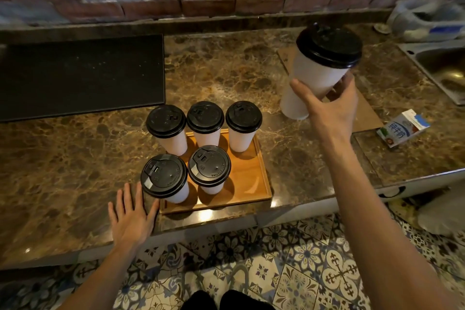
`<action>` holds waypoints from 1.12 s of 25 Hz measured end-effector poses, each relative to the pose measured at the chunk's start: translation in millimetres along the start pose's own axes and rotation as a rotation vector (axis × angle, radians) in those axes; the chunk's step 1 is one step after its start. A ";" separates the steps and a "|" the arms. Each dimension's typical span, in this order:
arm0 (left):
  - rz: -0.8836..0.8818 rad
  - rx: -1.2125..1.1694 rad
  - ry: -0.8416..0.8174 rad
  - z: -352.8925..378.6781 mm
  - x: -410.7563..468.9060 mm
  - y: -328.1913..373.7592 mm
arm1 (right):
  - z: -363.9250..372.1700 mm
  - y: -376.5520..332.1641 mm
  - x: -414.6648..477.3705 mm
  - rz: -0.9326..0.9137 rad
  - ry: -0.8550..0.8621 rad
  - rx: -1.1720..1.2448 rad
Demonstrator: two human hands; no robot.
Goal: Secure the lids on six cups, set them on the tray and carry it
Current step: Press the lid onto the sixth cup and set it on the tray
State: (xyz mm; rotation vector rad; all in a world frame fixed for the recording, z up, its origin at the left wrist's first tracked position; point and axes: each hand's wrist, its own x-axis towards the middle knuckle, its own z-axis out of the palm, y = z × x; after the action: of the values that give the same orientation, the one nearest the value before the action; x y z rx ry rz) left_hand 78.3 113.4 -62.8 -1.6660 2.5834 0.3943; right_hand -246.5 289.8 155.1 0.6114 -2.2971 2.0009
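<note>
Five lidded cups stand on the wooden tray, lower centre; right hand grips the sixth cup, upper right; left hand lies flat, fingers straight; placing and carrying remain.

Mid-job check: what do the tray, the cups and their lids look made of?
Tray: wood by the look, orange-brown with faint grain and a soft sheen. Cups, like the one in the right hand: likely paper, matte white. Lids: probably plastic, black, moulded rims and embossed marks, slight shine.
</note>
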 end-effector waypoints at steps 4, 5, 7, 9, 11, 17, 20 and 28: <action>-0.009 0.025 -0.114 -9.2 1.3 1.4 | 11.6 -58.5 -17.0 -0.023 -0.161 0.080; -0.013 0.014 -0.155 -11.7 2.7 0.8 | 14.7 -70.3 -25.1 -0.037 -0.203 0.082; -0.011 -0.019 -0.208 -15.3 4.9 -1.2 | 21.9 -90.5 -44.3 -0.057 -0.275 0.075; 0.014 -0.037 -0.225 -18.9 5.8 -3.9 | 28.9 -105.4 -66.3 -0.061 -0.340 0.070; 0.036 -0.035 -0.238 -21.6 6.7 -6.1 | 34.0 -114.8 -87.6 -0.060 -0.402 0.075; 0.079 -0.049 -0.274 -27.7 9.4 -14.2 | 48.3 -125.2 -138.9 -0.052 -0.575 0.101; 0.070 -0.307 -0.374 -47.6 9.1 -16.4 | 52.8 -126.6 -147.1 -0.045 -0.618 0.088; 0.343 -1.287 -0.009 -206.0 -40.6 4.5 | 58.5 -129.6 -142.2 -0.044 -0.612 0.080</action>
State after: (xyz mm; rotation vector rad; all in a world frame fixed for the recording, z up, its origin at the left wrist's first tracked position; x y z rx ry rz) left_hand 112.2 102.9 144.2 -1.2100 2.6642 2.4170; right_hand -61.5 259.8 228.0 1.4385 -2.4594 2.1079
